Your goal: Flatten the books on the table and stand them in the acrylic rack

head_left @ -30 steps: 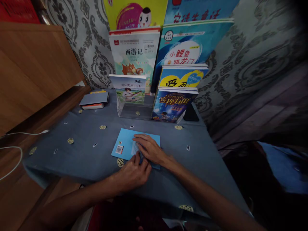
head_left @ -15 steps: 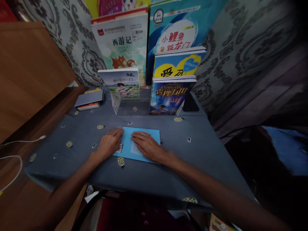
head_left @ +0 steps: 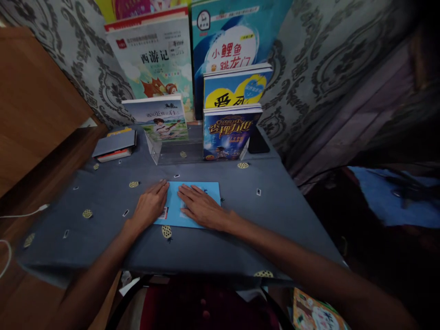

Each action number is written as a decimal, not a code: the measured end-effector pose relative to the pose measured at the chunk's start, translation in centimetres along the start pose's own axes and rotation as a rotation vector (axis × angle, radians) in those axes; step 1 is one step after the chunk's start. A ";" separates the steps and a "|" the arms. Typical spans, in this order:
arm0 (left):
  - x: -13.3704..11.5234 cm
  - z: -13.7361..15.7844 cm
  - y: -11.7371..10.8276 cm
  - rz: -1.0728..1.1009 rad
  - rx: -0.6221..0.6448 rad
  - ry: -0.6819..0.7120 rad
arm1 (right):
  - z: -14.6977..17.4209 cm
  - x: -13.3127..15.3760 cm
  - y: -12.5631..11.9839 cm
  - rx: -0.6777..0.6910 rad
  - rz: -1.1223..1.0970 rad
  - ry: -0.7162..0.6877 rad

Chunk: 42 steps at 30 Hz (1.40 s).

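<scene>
Head view: shows a blue book [head_left: 173, 201] lying flat on the grey-blue tablecloth [head_left: 192, 252], apart from the clear stand [head_left: 172, 153] behind, back cover apparently upward, with a barcode [head_left: 164, 213] partly visible beside the left hand [head_left: 150, 201]. Judging by the lie of things, seems finished with laying the book level; seems now at smoothing or steadying, with both hands not yet lifted off. Cannot tell the amount left beyond that, nor the condition of the pages beneath. Sets the left hand palm down along the book's left end, fingers extended and close together, tips near the far left corner, thumb hard to make out. Rests the right hand [head_left: 200, 206] palm down across the middle and right of the cover, fingers straight and slightly spread, pointing leftward and away. Grips nothing with either, as far as visible; presses or merely rests, cannot tell which. Angles the left forearm [head_left: 105, 261] in from the lower left and the right forearm [head_left: 292, 252] from the lower right, converging over the book, with a narrow strip of cover bare between the hands.
</scene>
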<state>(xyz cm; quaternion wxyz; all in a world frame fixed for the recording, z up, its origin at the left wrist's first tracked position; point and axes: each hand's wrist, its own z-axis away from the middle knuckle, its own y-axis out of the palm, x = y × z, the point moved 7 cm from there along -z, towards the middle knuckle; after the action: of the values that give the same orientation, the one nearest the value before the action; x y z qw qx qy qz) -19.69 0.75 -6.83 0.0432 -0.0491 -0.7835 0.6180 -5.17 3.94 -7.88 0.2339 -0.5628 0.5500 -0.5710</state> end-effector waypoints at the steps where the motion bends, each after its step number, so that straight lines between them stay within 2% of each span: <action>1: 0.0 0.0 0.0 -0.002 -0.002 -0.003 | 0.4 -0.3 -0.2 -0.020 -0.004 0.015; 11: 0.1 0.0 0.1 -0.008 0.018 -0.023 | 5.8 -4.9 -2.9 -0.119 -0.016 0.169; 19: -0.3 -0.3 -0.1 0.002 0.008 0.056 | 6.7 -6.3 -3.4 -0.170 -0.084 0.206; 23: -1.9 -1.0 -0.2 0.040 0.004 0.126 | 6.8 -6.7 -3.5 -0.175 -0.155 0.222; 33: -8.4 -5.1 0.7 0.170 0.046 0.333 | 6.7 -7.2 -4.1 -0.186 -0.312 0.255; 42: -10.8 -5.8 1.3 0.253 0.036 0.410 | 6.5 -7.6 -5.0 -0.227 -0.596 0.311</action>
<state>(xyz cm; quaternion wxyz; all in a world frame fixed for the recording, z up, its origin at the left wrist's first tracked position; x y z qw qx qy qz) -8.24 5.29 -6.84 0.1243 -0.2704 -0.7350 0.6093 4.36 9.74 -7.86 -0.0934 -0.6274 0.4509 -0.6280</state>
